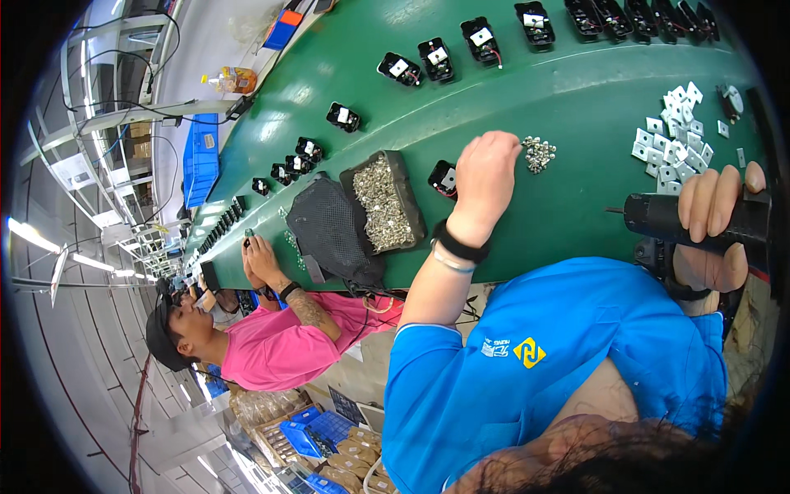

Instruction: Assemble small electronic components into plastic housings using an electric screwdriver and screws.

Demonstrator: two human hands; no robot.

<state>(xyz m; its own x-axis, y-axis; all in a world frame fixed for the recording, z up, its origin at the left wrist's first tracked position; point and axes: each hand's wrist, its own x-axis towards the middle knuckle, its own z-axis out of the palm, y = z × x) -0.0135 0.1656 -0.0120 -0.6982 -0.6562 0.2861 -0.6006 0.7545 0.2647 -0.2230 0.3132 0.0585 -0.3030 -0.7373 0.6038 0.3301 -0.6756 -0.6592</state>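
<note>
My left hand (487,169), with a black band at the wrist, is over the green table with its fingers curled together. What the fingers hold, if anything, is hidden. Right beside it sits a small black housing (444,179) with a white plate inside, partly covered by the hand. On the other side, near the fingertips, lies a small heap of silver screws (539,154). My right hand (714,210) is wrapped round a black electric screwdriver (671,216), its thin bit pointing left. Above the screwdriver, square white plates with holes (673,144) lie in a loose pile.
A dark tray (418,216) full of small metal parts stands left of my left arm, beside black mesh cloth (325,226). Black housings (481,39) line the table's far side. A co-worker in pink (284,346) handles a small part at the left. A blue bin (201,160) stands beyond.
</note>
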